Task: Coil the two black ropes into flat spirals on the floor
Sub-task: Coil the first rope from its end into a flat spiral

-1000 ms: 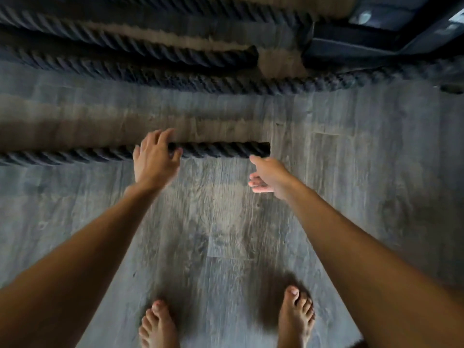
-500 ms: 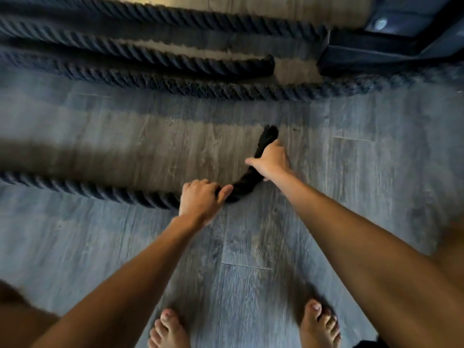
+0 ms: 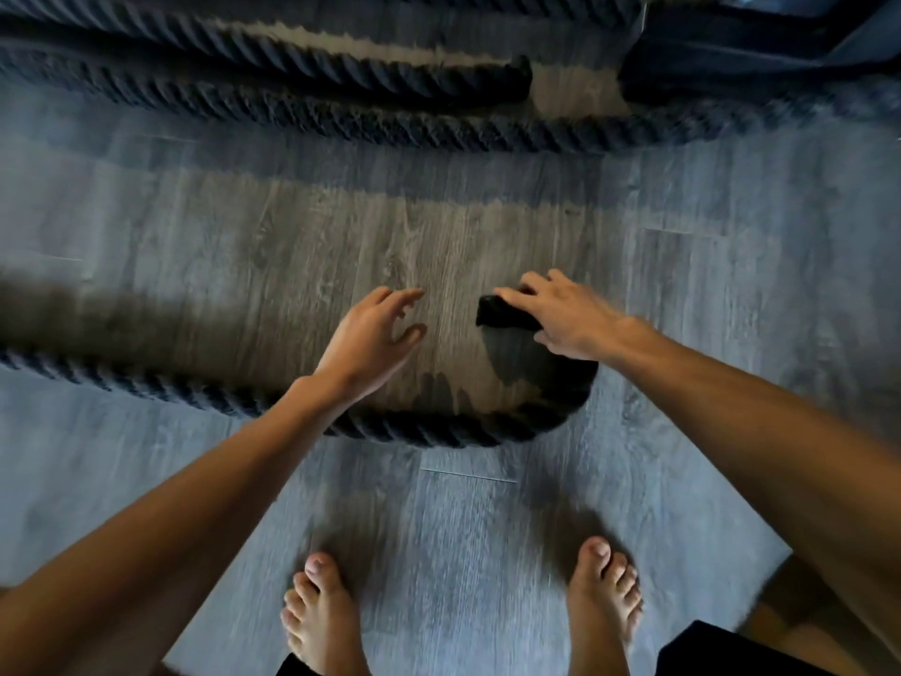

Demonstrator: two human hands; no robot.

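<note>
A thick black twisted rope (image 3: 146,385) runs in from the left along the grey wood floor and bends into a hook in front of me, curving up on the right. My right hand (image 3: 568,317) grips the rope's capped end (image 3: 497,312), which points left. My left hand (image 3: 373,334) hovers open just left of that end, fingers spread, touching nothing. A second black rope (image 3: 390,124) lies in long straight runs across the floor farther away, one end (image 3: 512,78) lying near the top middle.
My two bare feet (image 3: 463,607) stand on the floor just behind the bend. A dark low object (image 3: 731,56) sits at the top right beside the far rope. The floor (image 3: 244,246) between the two ropes is bare planks.
My right hand has swung the rope's end round to the left, turning the straight rope into a curved hook. My left hand has let go of the rope and opened.
</note>
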